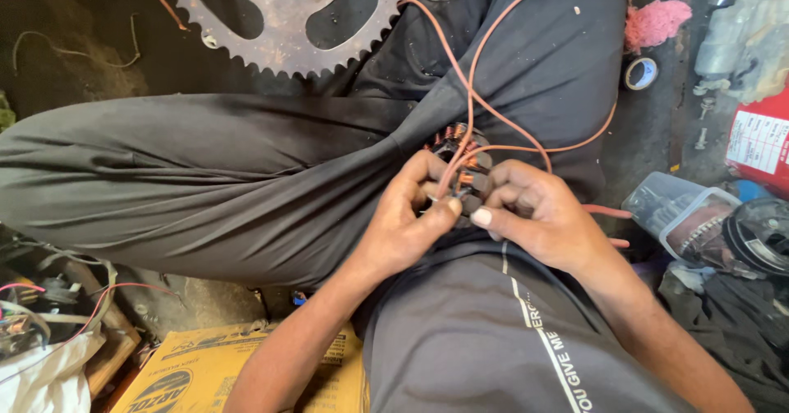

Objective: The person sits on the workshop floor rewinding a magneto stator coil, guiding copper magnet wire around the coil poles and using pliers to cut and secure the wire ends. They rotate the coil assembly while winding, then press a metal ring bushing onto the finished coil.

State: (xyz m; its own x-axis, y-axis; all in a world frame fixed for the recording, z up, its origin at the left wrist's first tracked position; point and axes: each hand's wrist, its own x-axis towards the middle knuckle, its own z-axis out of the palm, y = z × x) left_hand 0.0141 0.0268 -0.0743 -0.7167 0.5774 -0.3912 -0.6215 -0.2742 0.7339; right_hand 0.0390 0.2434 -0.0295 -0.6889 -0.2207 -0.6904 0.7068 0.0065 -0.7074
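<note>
Person sits cross-legged on the floor [657, 125], a rusty toothed sprocket [279, 18] beyond the knee, a cardboard box [189, 372] near the left elbow; the wound stator core [464, 162] rests on the lap with both hands curled round it. Step in hand appears to be threading the orange wire [493, 68] onto a pole. Left hand [411, 216] pinches the wire between thumb and forefinger; right hand [534, 212], fingers clenched, steadies the core; the next pull likely needs even tension.

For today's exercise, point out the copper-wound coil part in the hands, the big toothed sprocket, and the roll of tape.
Coil part [460, 152], head view, on its exposed copper windings.
Sprocket [261, 20], head view, on a flat spoke of its plate.
Roll of tape [640, 73], head view, on its ring.
</note>
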